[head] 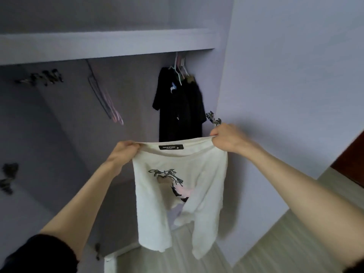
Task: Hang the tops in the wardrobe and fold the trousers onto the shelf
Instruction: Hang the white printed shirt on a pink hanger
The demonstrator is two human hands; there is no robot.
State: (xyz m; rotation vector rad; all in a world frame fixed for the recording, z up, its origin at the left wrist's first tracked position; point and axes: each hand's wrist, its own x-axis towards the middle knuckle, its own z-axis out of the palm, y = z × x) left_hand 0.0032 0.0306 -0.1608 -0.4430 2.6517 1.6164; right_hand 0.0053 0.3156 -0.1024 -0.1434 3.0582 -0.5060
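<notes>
**White trousers held up by the waistband in front of the wardrobe**

Wardrobe (59,119) fills the left and centre of the view, lilac-grey inside, w/ a shelf (102,46) running across the top; a lilac wall (285,66) takes the right side, pale floor (275,243) below it.

White trousers (177,194) hang in mid-air at centre, spread flat by the waistband, both short legs dangling free over the floor; dark line-drawn print w/ a pink patch on the front; black label (171,147) inside the waistband, text too small to read.

Black tops (179,107) hang at the right end of the wardrobe on pale hangers (180,67), directly behind and above the trousers, not touching them as far as can be seen; empty pink-and-dark hangers (106,101) hang tilted further left, well apart from the tops.

Left hand (123,152) pinches the left end of the waistband, fingers curled over the cloth, thumb side up; right hand (226,137) grips the right end the same way, fingers folded tight round the edge; both forearms bare, a dark sleeve (39,255) at the left elbow.

Metal hinge (213,118) on the wardrobe's right edge, just above the right hand; small dark blurred items on the wardrobe's left side, can't tell what.
</notes>
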